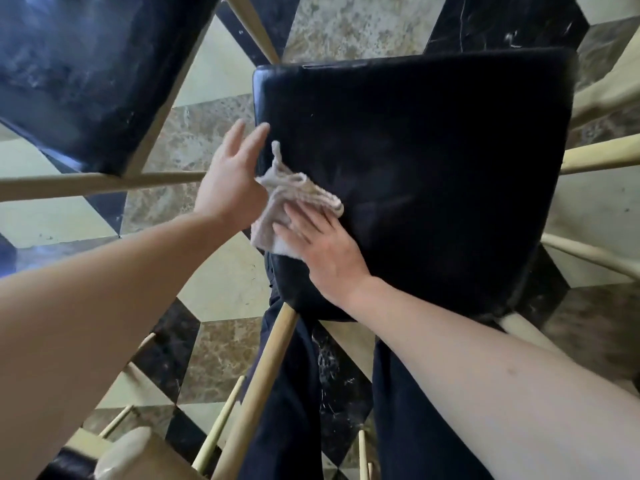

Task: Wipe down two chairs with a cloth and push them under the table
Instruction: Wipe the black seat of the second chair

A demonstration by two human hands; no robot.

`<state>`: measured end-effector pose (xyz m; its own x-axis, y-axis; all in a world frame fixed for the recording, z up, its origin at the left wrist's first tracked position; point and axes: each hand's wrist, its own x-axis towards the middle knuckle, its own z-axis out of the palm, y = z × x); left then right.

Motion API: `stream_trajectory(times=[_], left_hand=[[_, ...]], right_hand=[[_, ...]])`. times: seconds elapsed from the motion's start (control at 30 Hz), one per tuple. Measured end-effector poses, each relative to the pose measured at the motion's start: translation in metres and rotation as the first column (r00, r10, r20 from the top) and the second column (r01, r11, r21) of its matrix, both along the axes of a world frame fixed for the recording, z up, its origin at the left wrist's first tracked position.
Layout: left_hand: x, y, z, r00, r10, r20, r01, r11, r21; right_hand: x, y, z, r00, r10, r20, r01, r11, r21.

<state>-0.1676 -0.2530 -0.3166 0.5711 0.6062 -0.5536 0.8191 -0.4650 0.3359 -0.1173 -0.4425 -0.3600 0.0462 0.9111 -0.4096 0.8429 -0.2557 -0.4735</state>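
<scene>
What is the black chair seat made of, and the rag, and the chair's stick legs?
The black chair seat looks like leather or vinyl: smooth, faintly shiny, with a rolled, seamed edge. I can't tell which. The rag looks like soft woven cotton, beige and crumpled, with a loose thread. The stick legs look like pale wood, round and matte, though painted metal is possible.

A black padded chair seat (415, 174) on pale wooden legs fills the centre of the scene, its glossy surface facing up. A crumpled beige cloth (291, 199) lies on the seat's left edge, part of it hanging over the side. A second chair (86, 74), also black-cushioned with pale wooden rails, stands at far left, its seat dusty and streaked, well apart from the cloth.
</scene>
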Motion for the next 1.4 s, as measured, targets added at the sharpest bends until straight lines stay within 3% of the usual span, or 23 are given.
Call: stream_trajectory(times=[0.17, 0.3, 0.5, 0.67, 0.83, 1.1, 1.2, 1.3, 1.4], left_hand=[[0.008, -0.018, -0.01, 0.941, -0.32, -0.115, 0.32, 0.947, -0.018], [0.01, -0.023, -0.015, 0.91, -0.368, -0.191, 0.365, 0.93, -0.052], [0.007, -0.022, -0.019, 0.882, -0.403, -0.245, 0.415, 0.91, -0.003], [0.008, -0.028, -0.024, 0.88, -0.407, -0.246, 0.43, 0.901, 0.049], [0.011, -0.028, -0.023, 0.853, -0.448, -0.269, 0.479, 0.875, 0.063], [0.013, -0.028, -0.022, 0.819, -0.489, -0.3, 0.528, 0.847, 0.061], [0.013, -0.028, -0.023, 0.831, -0.475, -0.292, 0.511, 0.858, 0.059], [0.012, -0.028, -0.025, 0.833, -0.468, -0.296, 0.503, 0.863, 0.05], [0.012, -0.027, -0.026, 0.839, -0.462, -0.289, 0.495, 0.868, 0.049]], right_hand=[[-0.011, -0.069, 0.006, 0.981, 0.176, -0.081, -0.176, 0.984, 0.013], [0.016, -0.106, 0.007, 0.917, 0.39, -0.084, -0.382, 0.919, 0.102], [0.103, -0.166, 0.001, 0.692, 0.722, -0.011, -0.717, 0.688, 0.112], [0.18, -0.186, 0.008, 0.564, 0.826, -0.002, -0.825, 0.563, 0.047], [0.249, -0.166, 0.024, 0.509, 0.86, 0.042, -0.86, 0.51, -0.004], [0.351, -0.134, 0.024, 0.633, 0.695, 0.341, -0.709, 0.697, -0.105], [0.357, -0.115, 0.019, 0.733, 0.564, 0.379, -0.577, 0.811, -0.091], [0.339, -0.091, 0.013, 0.874, 0.295, 0.386, -0.322, 0.947, 0.006], [0.288, -0.059, 0.008, 0.949, -0.156, 0.274, 0.146, 0.988, 0.056]])
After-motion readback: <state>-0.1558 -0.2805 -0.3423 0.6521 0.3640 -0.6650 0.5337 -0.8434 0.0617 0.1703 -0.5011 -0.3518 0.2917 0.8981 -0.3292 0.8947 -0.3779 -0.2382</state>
